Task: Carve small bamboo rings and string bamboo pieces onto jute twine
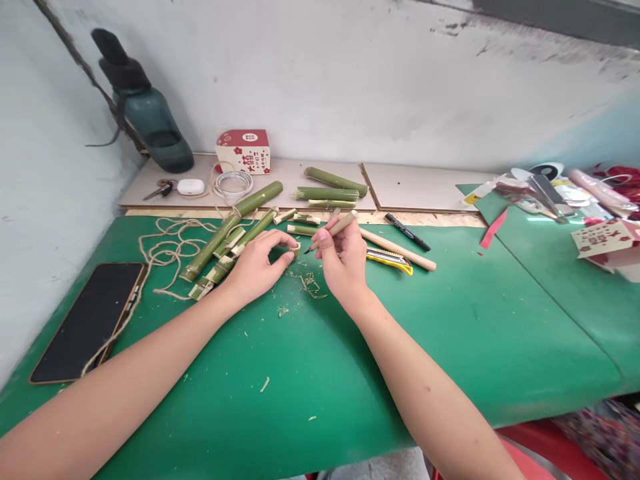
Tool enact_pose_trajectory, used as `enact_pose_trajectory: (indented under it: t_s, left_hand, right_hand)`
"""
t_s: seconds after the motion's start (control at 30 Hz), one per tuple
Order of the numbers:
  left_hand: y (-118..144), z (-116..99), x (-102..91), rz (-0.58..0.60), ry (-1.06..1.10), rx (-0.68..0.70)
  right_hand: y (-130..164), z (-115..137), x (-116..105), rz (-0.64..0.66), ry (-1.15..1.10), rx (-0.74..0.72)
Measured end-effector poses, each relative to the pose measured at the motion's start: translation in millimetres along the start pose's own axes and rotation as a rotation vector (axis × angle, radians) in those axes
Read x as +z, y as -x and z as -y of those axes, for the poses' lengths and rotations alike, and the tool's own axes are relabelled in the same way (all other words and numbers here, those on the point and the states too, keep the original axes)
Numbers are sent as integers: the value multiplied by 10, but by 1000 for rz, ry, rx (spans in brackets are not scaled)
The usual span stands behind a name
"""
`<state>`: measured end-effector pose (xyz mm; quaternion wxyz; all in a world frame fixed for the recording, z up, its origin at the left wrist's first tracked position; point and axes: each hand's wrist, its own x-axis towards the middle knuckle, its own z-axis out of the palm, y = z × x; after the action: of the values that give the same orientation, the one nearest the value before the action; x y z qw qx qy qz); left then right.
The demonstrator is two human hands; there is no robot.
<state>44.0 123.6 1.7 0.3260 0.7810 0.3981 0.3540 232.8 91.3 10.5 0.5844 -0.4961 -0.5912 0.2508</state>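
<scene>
Between the thumb and fingertips of my left hand, a short bamboo piece is held on the green table. My right hand grips a wooden-handled carving tool like a pen; its small dark tip points left, just apart from the bamboo piece. The blade's exact shape is too small to tell. Pale shavings lie on the table below the hands. Left of my left hand are a long green bamboo length and notched bamboo pieces. A yellow utility knife and a wooden rod lie beside my right hand.
Twine trails over a phone at left. More bamboo lies on the back board, near a red-white box and a bottle. A black marker rests behind the rod; assorted items crowd the right.
</scene>
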Motion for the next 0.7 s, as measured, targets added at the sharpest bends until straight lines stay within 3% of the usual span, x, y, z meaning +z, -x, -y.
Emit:
enact_pose_trajectory:
  t_s: [0.7]
  left_hand:
    - [-21, -11, 5, 10, 112, -89]
  right_hand:
    - [23, -143, 42, 125, 24, -71]
